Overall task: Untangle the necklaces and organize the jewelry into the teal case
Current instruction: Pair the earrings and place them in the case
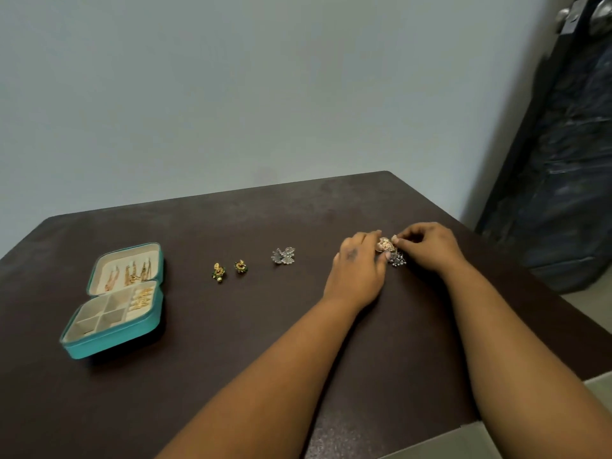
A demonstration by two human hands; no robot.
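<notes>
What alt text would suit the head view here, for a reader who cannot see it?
Both hands, left hand and right hand, pinch a small jewelry cluster on a dark table. To their left lie silver earrings, two gold earrings and an open teal case.

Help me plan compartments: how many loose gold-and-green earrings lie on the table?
2: one gold-and-green earring and its mate beside it, between the teal case and the silver earrings. Others may hide under the hands.

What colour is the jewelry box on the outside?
Teal outside, cream inside; the head view shows it.
</notes>
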